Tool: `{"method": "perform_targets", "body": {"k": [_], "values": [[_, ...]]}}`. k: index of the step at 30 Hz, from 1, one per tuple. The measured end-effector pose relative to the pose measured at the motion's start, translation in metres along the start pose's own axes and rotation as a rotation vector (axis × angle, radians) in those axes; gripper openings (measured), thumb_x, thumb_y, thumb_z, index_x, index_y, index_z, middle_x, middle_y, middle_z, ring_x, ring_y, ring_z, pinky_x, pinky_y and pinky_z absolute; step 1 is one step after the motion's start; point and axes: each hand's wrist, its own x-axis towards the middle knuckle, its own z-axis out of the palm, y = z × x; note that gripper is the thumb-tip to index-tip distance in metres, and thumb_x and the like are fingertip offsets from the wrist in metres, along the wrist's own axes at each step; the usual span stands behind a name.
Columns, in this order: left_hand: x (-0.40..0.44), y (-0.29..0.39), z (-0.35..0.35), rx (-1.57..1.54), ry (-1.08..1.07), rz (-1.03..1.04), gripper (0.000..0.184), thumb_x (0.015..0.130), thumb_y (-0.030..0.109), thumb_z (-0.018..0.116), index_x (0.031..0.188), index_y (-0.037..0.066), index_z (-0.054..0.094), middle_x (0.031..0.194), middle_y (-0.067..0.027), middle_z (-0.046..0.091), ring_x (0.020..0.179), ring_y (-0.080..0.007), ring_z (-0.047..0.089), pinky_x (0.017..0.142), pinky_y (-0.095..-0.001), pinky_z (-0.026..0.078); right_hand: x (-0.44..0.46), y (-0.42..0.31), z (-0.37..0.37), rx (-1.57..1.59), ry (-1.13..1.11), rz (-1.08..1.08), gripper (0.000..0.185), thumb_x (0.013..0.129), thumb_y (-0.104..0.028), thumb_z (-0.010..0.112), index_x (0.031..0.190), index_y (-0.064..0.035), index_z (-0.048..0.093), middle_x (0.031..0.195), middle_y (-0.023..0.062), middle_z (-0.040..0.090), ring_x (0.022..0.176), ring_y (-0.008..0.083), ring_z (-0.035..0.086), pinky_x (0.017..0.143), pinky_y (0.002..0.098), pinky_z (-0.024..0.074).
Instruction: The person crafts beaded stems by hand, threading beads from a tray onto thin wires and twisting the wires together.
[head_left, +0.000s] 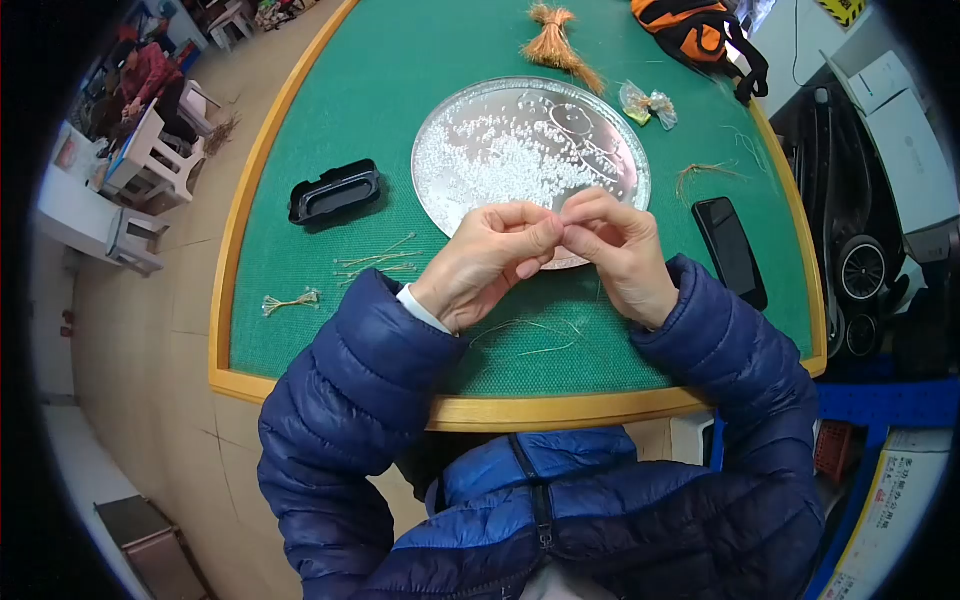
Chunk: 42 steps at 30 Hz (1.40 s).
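My left hand (pixel 492 255) and my right hand (pixel 618 250) meet over the near edge of a round metal tray (pixel 437 130). The fingertips of both are pinched together and touch. Whatever lies between them is too small to make out. Many small clear beads (pixel 510 170) are spread across the tray. To the left of my left hand lie several thin wires (pixel 378 262) with beaded tips, and a tied bundle of such wires (pixel 291 302). A few loose thin strands (pixel 545 340) rest on the green mat below my hands.
A black plastic box (pixel 338 195) stands left of the tray, and a phone (pixel 730 250) lies at the right. Behind are a bundle of copper-coloured wire (pixel 550 42), a small plastic bag (pixel 648 105) and an orange-black bag (pixel 700 35). A wooden rim (pixel 570 410) edges the table. Another person (pixel 150 85) sits far left.
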Motion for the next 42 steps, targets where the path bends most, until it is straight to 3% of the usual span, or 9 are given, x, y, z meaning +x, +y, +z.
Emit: {"method": "perform_targets", "body": {"k": [4,9,15,30,42], "values": [[-0.005,0.014,0.008,-0.299,0.046,-0.097,0.028,0.082,0.023,0.061,0.093,-0.002,0.057,0.083,-0.0114,0.057,0.07,-0.0132,0.057,0.06,-0.0155,0.048,-0.002,-0.002,0.002,0.216,0.223,0.152,0.013,0.078,0.0,0.06,0.09,-0.0021,0.061,0.091,0.0105,0.062,0.082,0.0163,0.056,0.075,0.0248,0.0458],[-0.002,0.015,-0.01,-0.255,0.026,-0.145,0.017,0.081,0.014,0.059,0.089,-0.001,0.058,0.077,-0.0089,0.058,0.067,-0.0103,0.056,0.06,-0.0172,0.048,0.002,-0.01,-0.004,0.278,0.333,0.17,0.011,0.078,0.0,0.06,0.089,-0.0005,0.061,0.088,0.0105,0.062,0.08,0.0161,0.056,0.075,0.0241,0.0454],[0.0,0.009,-0.014,-0.13,0.022,-0.206,0.011,0.08,0.008,0.058,0.087,0.0,0.058,0.075,-0.0072,0.058,0.064,-0.0087,0.056,0.06,-0.0174,0.049,0.002,-0.009,-0.01,0.258,0.351,0.156,0.01,0.078,0.0,0.06,0.088,-0.0005,0.061,0.089,0.0108,0.062,0.082,0.0165,0.057,0.075,0.0239,0.0454],[0.002,0.006,-0.008,-0.247,0.007,-0.248,0.004,0.08,0.005,0.058,0.081,0.001,0.057,0.073,-0.0063,0.059,0.06,-0.0047,0.054,0.055,-0.0121,0.047,0.001,-0.013,-0.005,0.307,0.25,0.215,0.014,0.081,-0.001,0.056,0.096,0.0005,0.058,0.093,0.012,0.061,0.082,0.0174,0.057,0.077,0.024,0.0455],[0.004,-0.001,-0.005,-0.197,-0.023,-0.219,0.004,0.08,0.005,0.058,0.082,0.001,0.058,0.07,-0.004,0.056,0.052,-0.0018,0.045,0.043,-0.01,0.034,-0.002,-0.009,-0.004,0.468,0.25,0.242,0.015,0.081,0.001,0.056,0.096,-0.0008,0.059,0.092,0.0117,0.061,0.082,0.017,0.057,0.077,0.0235,0.046]]}}
